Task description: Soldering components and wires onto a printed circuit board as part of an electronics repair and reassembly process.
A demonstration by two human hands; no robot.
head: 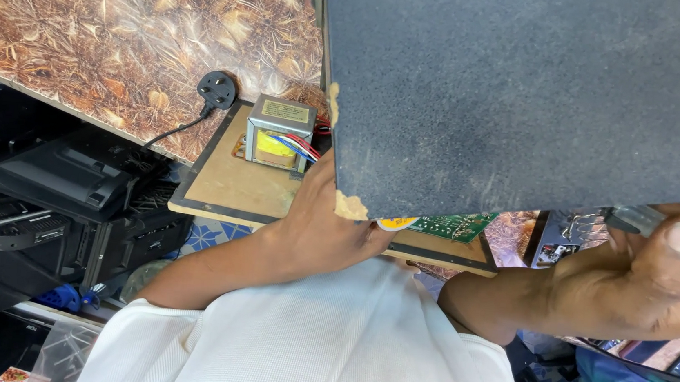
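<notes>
We hold a large dark grey panel [528, 101] tilted over the work, its chipped lower corner just above our left hand [329, 227]. That hand reaches under the panel's left edge; its fingers are hidden behind the panel, so we cannot tell whether they grasp it. Our right hand [652, 276] is clenched on a metal-tipped tool [641, 219] at the panel's lower right edge, thumb pressed on top.

Beneath lies a wooden baseboard [234, 182] with a dark rim, jutting past the desk [125, 25] edge. On it stand a metal transformer [278, 132] with coloured wires and a green circuit board [456, 224], the latter partly covered by the panel. A black mains plug [217, 88] rests on the desk just beside the baseboard's far corner. Bare board stays open left of the transformer. Left of the desk sits stacked black equipment [54, 182].
</notes>
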